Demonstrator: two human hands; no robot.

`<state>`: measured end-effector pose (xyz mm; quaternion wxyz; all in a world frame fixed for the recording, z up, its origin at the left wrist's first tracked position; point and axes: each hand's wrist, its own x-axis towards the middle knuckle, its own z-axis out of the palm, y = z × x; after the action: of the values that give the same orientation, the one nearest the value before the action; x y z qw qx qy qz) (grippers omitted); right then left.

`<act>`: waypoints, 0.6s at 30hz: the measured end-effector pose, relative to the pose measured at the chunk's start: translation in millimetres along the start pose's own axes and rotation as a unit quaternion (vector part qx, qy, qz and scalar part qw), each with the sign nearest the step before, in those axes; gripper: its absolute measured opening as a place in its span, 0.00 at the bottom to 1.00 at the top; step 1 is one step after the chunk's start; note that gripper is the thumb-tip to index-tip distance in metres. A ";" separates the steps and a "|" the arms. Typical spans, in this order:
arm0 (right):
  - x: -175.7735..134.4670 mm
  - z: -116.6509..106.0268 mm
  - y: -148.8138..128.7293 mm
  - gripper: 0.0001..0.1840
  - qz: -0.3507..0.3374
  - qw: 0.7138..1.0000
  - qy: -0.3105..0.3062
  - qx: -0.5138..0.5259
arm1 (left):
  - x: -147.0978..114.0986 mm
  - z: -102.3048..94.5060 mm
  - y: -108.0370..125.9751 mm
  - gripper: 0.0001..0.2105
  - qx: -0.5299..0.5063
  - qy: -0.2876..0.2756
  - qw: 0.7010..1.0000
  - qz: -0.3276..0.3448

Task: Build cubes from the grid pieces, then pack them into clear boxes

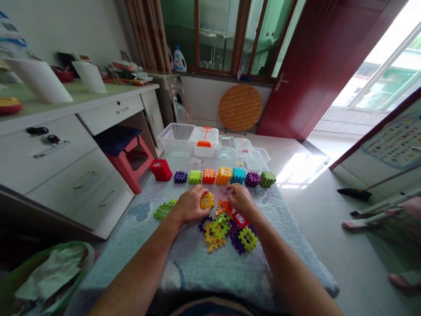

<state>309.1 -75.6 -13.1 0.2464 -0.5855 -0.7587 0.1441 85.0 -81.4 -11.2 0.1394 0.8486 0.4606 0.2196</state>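
Tiles [207,201], seemingly stacked, sit in left hand [190,203].

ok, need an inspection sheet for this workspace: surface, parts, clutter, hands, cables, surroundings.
Surface: grey-blue patterned cloth, some creases.
Parts: row of eight coloured notched plastic stacks; loose multicoloured notched plastic panels overlapping nearer the person.
Clutter: clear plastic boxes behind the row.
Hands: left hand grips yellow notched plastic block; right hand above panels, grip unclear.
Cables: nothing seen.
Surroundings: white drawer unit left, dark red door right.

Bare forearms [141,265], dark garment [213,309], tan band [210,300]
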 end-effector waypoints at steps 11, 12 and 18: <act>72.2 -38.1 -2.6 0.42 -0.042 0.981 -0.067 -0.175 | -2.5 -2.9 4.7 0.18 -0.035 0.003 0.999 0.001; 80.2 -38.6 -2.6 0.43 -0.038 0.977 -0.090 -0.188 | -2.6 -2.5 4.9 0.18 -0.036 0.002 0.999 0.000; 105.4 -41.3 -9.0 0.34 -0.037 0.949 -0.180 -0.255 | -2.3 1.5 2.6 0.20 -0.042 -0.004 0.999 0.001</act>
<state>303.8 20.2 47.7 -0.0463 -0.5650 -0.8228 0.0399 86.5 -84.7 -12.0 0.1771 0.8435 0.4492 0.2353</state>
